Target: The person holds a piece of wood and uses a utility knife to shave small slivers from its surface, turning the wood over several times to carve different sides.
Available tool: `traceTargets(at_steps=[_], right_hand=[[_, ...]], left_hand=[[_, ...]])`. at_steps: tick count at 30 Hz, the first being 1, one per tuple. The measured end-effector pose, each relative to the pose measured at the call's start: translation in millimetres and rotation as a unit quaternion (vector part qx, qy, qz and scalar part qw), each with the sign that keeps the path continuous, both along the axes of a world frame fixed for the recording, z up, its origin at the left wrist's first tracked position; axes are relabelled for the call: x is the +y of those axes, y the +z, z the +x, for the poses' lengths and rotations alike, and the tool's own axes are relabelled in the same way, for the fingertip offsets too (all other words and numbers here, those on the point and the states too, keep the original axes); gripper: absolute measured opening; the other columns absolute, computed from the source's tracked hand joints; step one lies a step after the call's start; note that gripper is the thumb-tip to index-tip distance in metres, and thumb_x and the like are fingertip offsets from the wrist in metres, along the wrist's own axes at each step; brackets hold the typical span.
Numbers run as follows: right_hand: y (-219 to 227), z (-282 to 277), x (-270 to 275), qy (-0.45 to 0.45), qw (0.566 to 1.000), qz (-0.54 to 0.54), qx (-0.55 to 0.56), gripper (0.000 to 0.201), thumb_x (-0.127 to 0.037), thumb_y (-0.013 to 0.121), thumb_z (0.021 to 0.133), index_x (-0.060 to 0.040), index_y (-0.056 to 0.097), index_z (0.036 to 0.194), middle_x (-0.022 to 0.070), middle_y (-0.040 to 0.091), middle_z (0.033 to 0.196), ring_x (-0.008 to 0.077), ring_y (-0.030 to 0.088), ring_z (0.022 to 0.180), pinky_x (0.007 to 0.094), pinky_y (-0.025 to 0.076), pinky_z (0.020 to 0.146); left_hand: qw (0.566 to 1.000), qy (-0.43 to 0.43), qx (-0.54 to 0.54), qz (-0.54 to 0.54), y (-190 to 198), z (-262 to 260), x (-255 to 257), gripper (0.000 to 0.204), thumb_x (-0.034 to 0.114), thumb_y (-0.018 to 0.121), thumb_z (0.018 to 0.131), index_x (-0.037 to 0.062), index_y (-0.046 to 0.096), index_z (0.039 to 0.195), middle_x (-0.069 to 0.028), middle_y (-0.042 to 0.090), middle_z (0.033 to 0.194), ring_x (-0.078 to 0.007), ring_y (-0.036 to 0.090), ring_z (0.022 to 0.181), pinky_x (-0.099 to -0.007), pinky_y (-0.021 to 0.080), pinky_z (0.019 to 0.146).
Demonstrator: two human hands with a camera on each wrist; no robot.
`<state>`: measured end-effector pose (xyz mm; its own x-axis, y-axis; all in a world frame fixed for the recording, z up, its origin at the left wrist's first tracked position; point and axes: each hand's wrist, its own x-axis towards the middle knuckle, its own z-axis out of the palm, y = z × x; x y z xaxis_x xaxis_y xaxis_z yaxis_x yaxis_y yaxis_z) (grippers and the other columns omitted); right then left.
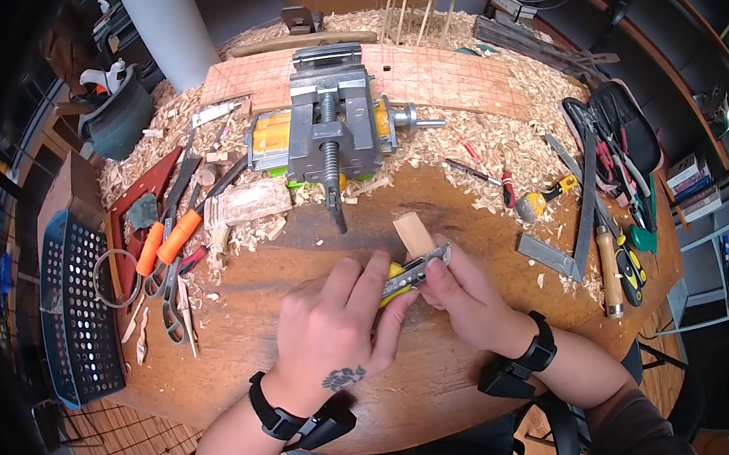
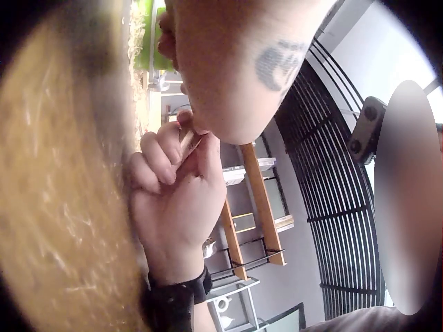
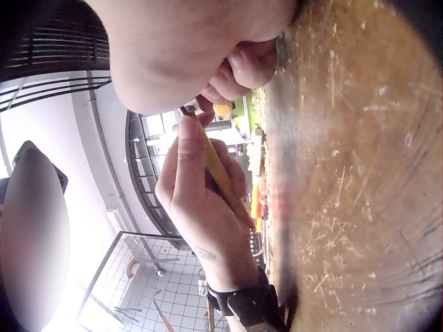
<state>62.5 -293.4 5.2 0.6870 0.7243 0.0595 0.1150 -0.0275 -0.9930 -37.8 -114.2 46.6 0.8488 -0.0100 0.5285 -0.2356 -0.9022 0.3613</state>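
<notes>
My left hand (image 1: 325, 322) grips a yellow and grey utility knife (image 1: 401, 280), its front end pointing toward my right hand. A small flat strip of pale wood (image 1: 414, 234) is held in my right hand (image 1: 478, 306), its far end sticking out beyond the fingers. The knife's front lies across the strip, with my right thumb right at that end. The right wrist view shows the left fingers curled round the yellow handle (image 3: 220, 176). In the left wrist view the right fingers curl round the wood (image 2: 188, 143); the blade edge is hidden.
A metal vise (image 1: 331, 118) stands beyond my hands among wood shavings. Orange-handled tools (image 1: 179, 235) and scissors (image 1: 168, 305) lie left, near a blue perforated basket (image 1: 81, 304). A metal square (image 1: 585, 217), a wooden-handled tool (image 1: 611, 275) and yellow-black pliers (image 1: 630, 272) lie right.
</notes>
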Motion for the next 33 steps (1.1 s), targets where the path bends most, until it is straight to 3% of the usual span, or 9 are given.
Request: traceTargets(at_steps=[5,8,10,17,20,22,25,28,33], right_hand=[[0,-1,0,0.004,1.0,0.009,-0.025,0.027,-0.028,0.046,0.114,-0.0029,0.057,0.11,0.0069,0.059,0.084,0.0165,0.058,0.077,0.0323,0.047,0.072],[0,-2,0,-0.005,0.999,-0.012,-0.034,0.026,-0.027,0.049,0.113,-0.0027,0.059,0.111,0.0056,0.06,0.084,0.0134,0.057,0.077,0.0311,0.047,0.071],[7,-6,3,-0.035,0.999,0.011,-0.026,0.027,-0.028,0.053,0.112,-0.0022,0.062,0.109,0.0042,0.061,0.081,0.0096,0.055,0.075,0.0299,0.046,0.068],[10,-1,1,-0.062,0.996,-0.014,-0.063,0.034,-0.032,0.056,0.111,-0.0004,0.065,0.103,0.0036,0.059,0.074,0.0066,0.051,0.071,0.0293,0.045,0.064],[12,-1,0,-0.049,0.995,-0.03,-0.084,0.034,-0.032,0.053,0.112,-0.0004,0.062,0.103,0.0075,0.06,0.077,0.012,0.055,0.07,0.0318,0.046,0.066],[12,-3,0,-0.045,0.991,-0.045,-0.119,0.032,-0.03,0.05,0.113,-0.0009,0.06,0.104,0.0122,0.061,0.081,0.0219,0.061,0.072,0.0355,0.048,0.068],[11,-4,2,-0.035,0.994,-0.032,-0.097,0.03,-0.028,0.047,0.113,-0.0013,0.058,0.105,0.0147,0.063,0.084,0.0301,0.063,0.075,0.0385,0.049,0.071],[10,-5,4,-0.045,0.99,-0.026,-0.131,0.029,-0.028,0.048,0.113,-0.0012,0.058,0.106,0.0146,0.063,0.085,0.0297,0.064,0.075,0.0384,0.049,0.071],[11,-6,6,-0.066,0.991,-0.012,-0.116,0.028,-0.027,0.052,0.112,-0.0009,0.062,0.108,0.0131,0.064,0.083,0.0219,0.061,0.072,0.0355,0.049,0.068]], left_hand=[[0.999,0.01,0.013,-0.027,-1,-2,-2,0.039,0.021,0.082,0.085,-0.0016,0.071,0.115,-0.0138,0.064,0.082,-0.0322,0.067,0.064,-0.0399,0.053,0.058],[0.999,0.025,0.02,-0.013,1,-2,-3,0.04,0.02,0.082,0.085,-0.0021,0.07,0.116,-0.0139,0.064,0.082,-0.0322,0.066,0.064,-0.04,0.053,0.058],[1.0,0.024,-0.019,0.005,-1,-1,-3,0.041,0.022,0.079,0.086,-0.0048,0.07,0.116,-0.0116,0.064,0.082,-0.0273,0.066,0.059,-0.0364,0.052,0.053],[0.999,0.046,-0.028,0.002,-4,0,-8,0.042,0.022,0.079,0.087,-0.0041,0.069,0.118,-0.0113,0.064,0.081,-0.0266,0.065,0.059,-0.0365,0.052,0.052],[0.999,0.048,-0.011,-0.005,-3,-1,-7,0.041,0.022,0.079,0.087,-0.004,0.069,0.116,-0.0116,0.064,0.081,-0.0266,0.065,0.059,-0.0365,0.052,0.052],[1.0,0.018,-0.006,-0.002,-4,0,-5,0.041,0.022,0.079,0.086,-0.0043,0.069,0.116,-0.0118,0.063,0.081,-0.0269,0.065,0.058,-0.0366,0.052,0.052],[1.0,0.011,0.006,0.001,-3,0,-4,0.041,0.021,0.079,0.086,-0.005,0.069,0.115,-0.0124,0.064,0.083,-0.0273,0.065,0.058,-0.0362,0.052,0.052],[0.999,0.027,0.027,-0.023,-2,-1,-6,0.04,0.018,0.082,0.085,-0.0024,0.069,0.117,-0.0147,0.065,0.083,-0.0327,0.068,0.065,-0.0396,0.053,0.057],[0.999,0.035,-0.008,0.001,-4,-1,-6,0.04,0.021,0.08,0.087,-0.0052,0.069,0.115,-0.0131,0.064,0.081,-0.0278,0.065,0.058,-0.0367,0.053,0.052]])
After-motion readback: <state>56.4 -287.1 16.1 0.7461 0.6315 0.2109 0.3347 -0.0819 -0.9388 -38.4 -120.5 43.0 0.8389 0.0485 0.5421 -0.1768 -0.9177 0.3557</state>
